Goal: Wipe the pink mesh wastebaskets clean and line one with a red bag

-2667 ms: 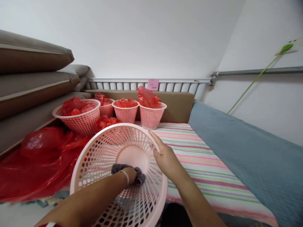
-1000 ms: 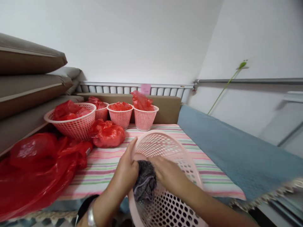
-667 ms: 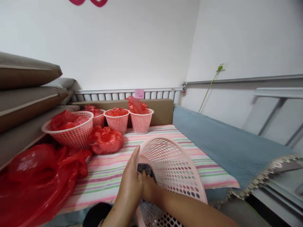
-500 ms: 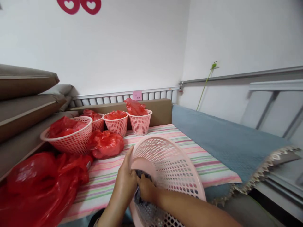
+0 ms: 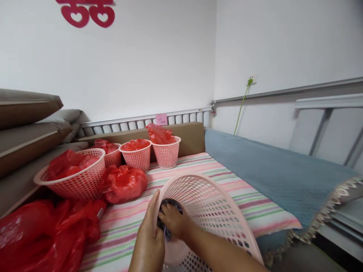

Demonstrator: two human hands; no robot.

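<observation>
One light-looking, probably springy basket (image 5: 205, 194) suits a rim hold; left hand (image 5: 149, 240) grips there, right hand (image 5: 174, 222) clutching soft-looking cloth (image 5: 176, 204) inside.

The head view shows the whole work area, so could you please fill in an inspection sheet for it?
Surface: striped mat, blue fabric alongside.
Things in hand: pink basket, tilted, its mouth towards the camera; dark cloth inside it.
Clutter: four other baskets with red plastic in them; loose red bags in front of these.
Hands: left hand holds the pink basket by its rim; right hand is inside, on the cloth.
Cables: green cord hanging from a wall socket.
Surroundings: stacked cushions at left; radiator behind, bearing a pink note.
</observation>
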